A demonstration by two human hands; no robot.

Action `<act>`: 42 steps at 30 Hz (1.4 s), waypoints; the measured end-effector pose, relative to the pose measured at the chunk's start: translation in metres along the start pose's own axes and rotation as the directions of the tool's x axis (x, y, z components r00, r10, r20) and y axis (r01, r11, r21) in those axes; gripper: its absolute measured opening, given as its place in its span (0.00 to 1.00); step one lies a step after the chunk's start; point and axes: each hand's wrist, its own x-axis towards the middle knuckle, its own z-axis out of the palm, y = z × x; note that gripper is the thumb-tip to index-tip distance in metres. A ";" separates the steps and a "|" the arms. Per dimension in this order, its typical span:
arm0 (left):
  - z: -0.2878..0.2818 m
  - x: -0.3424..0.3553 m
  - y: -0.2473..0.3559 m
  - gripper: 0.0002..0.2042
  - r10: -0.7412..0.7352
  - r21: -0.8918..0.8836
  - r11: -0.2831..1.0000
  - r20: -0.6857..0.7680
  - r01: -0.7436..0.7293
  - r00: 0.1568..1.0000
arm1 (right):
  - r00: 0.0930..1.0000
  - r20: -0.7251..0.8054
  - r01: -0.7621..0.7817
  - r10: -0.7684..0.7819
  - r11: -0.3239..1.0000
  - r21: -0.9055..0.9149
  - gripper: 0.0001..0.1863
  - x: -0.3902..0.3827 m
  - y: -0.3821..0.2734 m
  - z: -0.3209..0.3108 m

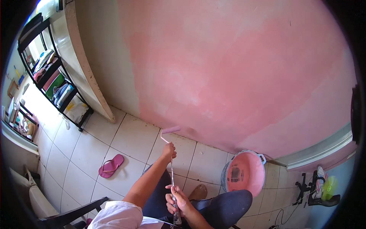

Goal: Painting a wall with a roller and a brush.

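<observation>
A paint roller with a pink-coated sleeve (171, 130) is held out near the foot of a wall (228, 72) partly covered in pink paint. My left hand (169, 150) is closed round its upper part, just below the bent wire frame. Lower down, near my lap, my right hand (177, 200) grips the paint-spattered handle. From this view I cannot tell whether the sleeve touches the wall. To the right of my knee stands a bucket (254, 162), its inside coated pink.
A pink flip-flop (111, 166) lies on the tiled floor (131, 133) at my left. A black shelf rack (61, 63) with folded things stands at far left, by the wall's end. Across the floor on the right sits a green fan (329, 187) with cables nearby.
</observation>
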 end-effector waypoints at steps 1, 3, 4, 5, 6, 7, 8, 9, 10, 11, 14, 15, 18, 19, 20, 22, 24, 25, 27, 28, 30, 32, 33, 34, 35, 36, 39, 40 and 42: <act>-0.006 0.002 0.001 0.13 0.003 -0.007 1.000 -0.004 -0.003 1.000 | 0.998 0.061 0.035 -0.033 0.999 -0.029 0.16 0.005 -0.003 -0.004; -0.016 0.007 0.004 0.13 -0.028 -0.138 0.990 -0.015 0.026 0.999 | 0.998 -0.022 0.044 -0.054 0.945 -0.324 0.13 0.015 -0.006 -0.022; -0.016 0.004 0.008 0.13 -0.026 -0.146 0.989 -0.021 0.022 0.999 | 0.996 -0.071 0.011 -0.048 0.891 -0.454 0.13 0.014 -0.011 -0.024; -0.014 0.002 0.011 0.13 -0.011 -0.207 0.978 0.045 0.020 0.999 | 0.992 -0.118 -0.028 -0.049 0.819 -0.573 0.12 0.011 -0.016 -0.025; -0.011 0.000 0.014 0.13 0.009 -0.267 0.964 0.109 0.021 0.994 | 0.993 -0.115 -0.034 -0.040 0.816 -0.577 0.12 0.008 -0.021 -0.025; -0.008 -0.002 0.018 0.13 0.010 -0.274 0.962 0.103 0.018 0.995 | 0.990 -0.100 0.013 -0.103 0.756 -0.654 0.15 0.001 -0.025 -0.024; -0.005 -0.003 0.021 0.14 0.044 -0.374 0.927 0.189 0.031 0.981 | 0.984 -0.079 0.055 -0.162 0.688 -0.724 0.19 -0.006 -0.031 -0.023; -0.001 -0.003 0.024 0.14 0.086 -0.468 0.882 0.269 0.052 0.959 | 0.985 -0.079 0.048 -0.153 0.686 -0.726 0.19 -0.013 -0.038 -0.024; 0.012 -0.008 0.028 0.16 0.095 -0.512 0.858 0.252 0.049 0.963 | 0.993 -0.072 0.032 -0.098 0.783 -0.622 0.21 -0.022 -0.050 -0.026; 0.018 -0.009 0.032 0.16 0.097 -0.520 0.853 0.246 0.046 0.964 | 0.998 -0.048 0.005 -0.034 0.862 -0.506 0.22 -0.029 -0.061 -0.029; 0.035 -0.003 0.038 0.15 0.130 -0.567 0.824 0.162 -0.015 0.978 | 0.975 -0.067 -0.222 0.213 0.959 -0.176 0.19 -0.042 -0.099 -0.037; 0.042 0.002 0.038 0.15 0.124 -0.594 0.804 0.187 0.012 0.975 | 0.973 -0.068 -0.230 0.222 0.957 -0.179 0.19 -0.040 -0.103 -0.035; 0.058 0.016 0.044 0.13 0.114 -0.636 0.771 0.196 0.038 0.974 | 0.965 -0.067 -0.262 0.255 0.956 -0.129 0.12 -0.035 -0.125 -0.017; 0.059 0.019 0.045 0.13 0.113 -0.650 0.760 0.170 0.026 0.979 | 0.964 -0.071 -0.265 0.258 0.956 -0.126 0.12 -0.032 -0.130 -0.013; 0.057 0.022 0.045 0.13 0.143 -0.673 0.739 0.167 0.007 0.976 | 0.960 -0.106 -0.273 0.257 0.944 -0.185 0.10 -0.029 -0.135 -0.010; 0.060 0.026 0.046 0.12 0.125 -0.663 0.748 0.144 0.002 0.982 | 0.955 -0.140 -0.287 0.260 0.928 -0.238 0.09 -0.028 -0.145 0.003; 0.069 0.019 0.049 0.12 0.117 -0.659 0.752 0.104 -0.020 0.988 | 0.956 -0.147 -0.286 0.252 0.913 -0.291 0.08 -0.038 -0.159 0.023; 0.094 0.006 0.046 0.12 0.079 -0.647 0.762 0.104 0.007 0.991 | 0.955 -0.159 -0.287 0.249 0.912 -0.294 0.08 -0.053 -0.166 0.025; 0.124 -0.023 0.040 0.10 0.080 -0.638 0.769 0.162 0.042 0.984 | 0.938 -0.239 -0.257 0.249 0.966 -0.002 0.16 -0.086 -0.171 0.019; 0.135 -0.032 0.041 0.10 0.076 -0.641 0.765 0.178 0.057 0.981 | 0.936 -0.240 -0.266 0.258 0.964 -0.003 0.16 -0.092 -0.171 0.014; 0.138 -0.032 0.043 0.09 0.071 -0.647 0.759 0.189 0.070 0.979 | 0.929 -0.281 -0.290 0.243 0.947 -0.141 0.18 -0.099 -0.173 0.004; 0.130 -0.018 0.046 0.09 0.013 -0.629 0.777 -0.014 -0.019 1.000 | 0.940 -0.255 -0.279 0.227 0.941 -0.192 0.18 -0.079 -0.170 -0.005; 0.110 0.005 0.040 0.08 0.088 -0.600 0.796 -0.022 -0.083 0.996 | 0.949 -0.221 -0.278 0.226 0.929 -0.243 0.18 -0.064 -0.167 -0.011; 0.096 0.015 0.045 0.07 0.118 -0.612 0.784 -0.022 -0.107 0.993 | 0.949 -0.173 -0.303 0.263 0.911 -0.281 0.11 -0.047 -0.166 -0.022; 0.080 0.035 0.044 0.08 0.175 -0.610 0.776 -0.037 -0.161 0.984 | 0.946 -0.126 -0.324 0.299 0.891 -0.319 0.07 -0.030 -0.165 -0.033; 0.062 0.052 0.043 0.08 0.231 -0.606 0.765 -0.060 -0.220 0.971 | 0.945 -0.122 -0.328 0.305 0.890 -0.316 0.07 -0.011 -0.160 -0.040; 0.042 0.050 0.058 0.08 0.217 -0.577 0.791 -0.041 -0.201 0.975 | 0.962 -0.026 -0.270 0.273 0.922 -0.276 0.07 0.005 -0.150 -0.049; 0.044 0.048 0.056 0.09 0.218 -0.550 0.805 -0.072 -0.221 0.973 | 0.960 -0.052 -0.279 0.276 0.918 -0.282 0.06 0.001 -0.150 -0.045; 0.085 0.029 0.046 0.09 0.171 -0.536 0.822 -0.092 -0.194 0.981 | 0.949 -0.118 -0.313 0.292 0.920 -0.235 0.06 -0.024 -0.158 -0.039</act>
